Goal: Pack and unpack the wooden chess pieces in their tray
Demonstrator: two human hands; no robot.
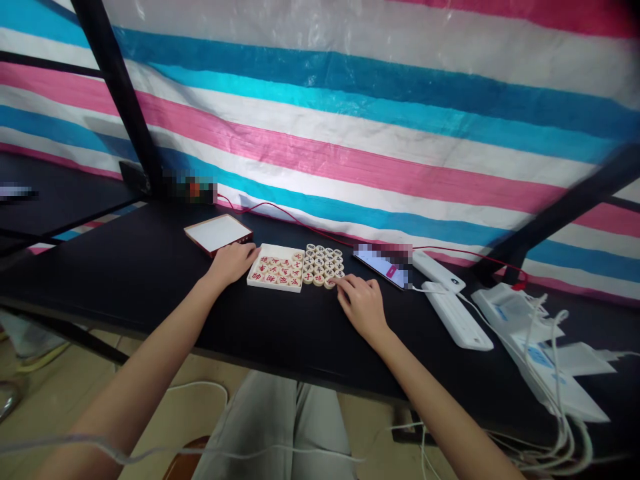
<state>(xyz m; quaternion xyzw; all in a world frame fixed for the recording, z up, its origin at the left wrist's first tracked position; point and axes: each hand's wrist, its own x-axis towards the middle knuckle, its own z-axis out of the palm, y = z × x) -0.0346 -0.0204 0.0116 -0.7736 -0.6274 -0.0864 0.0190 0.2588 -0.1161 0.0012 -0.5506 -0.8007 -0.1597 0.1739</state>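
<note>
A white tray (pixel 275 287) on the black table holds rows of round pieces with red characters, its upper left part bare. My left hand (pixel 233 262) rests at the tray's left edge, fingers apart and holding nothing. Right of the tray, round pieces (pixel 320 261) stand in a tight block, most with dark characters and several red ones along the near and left sides. My right hand (pixel 361 303) touches a piece at the block's near right corner with its index fingertip; whether it grips the piece is unclear.
A box lid (pixel 219 233) with a white top lies behind my left hand. On the right are a phone (pixel 383 265), two white devices (pixel 456 315) and a white power strip (pixel 545 360) with tangled cables. A red cable (pixel 280 210) runs along the striped sheet.
</note>
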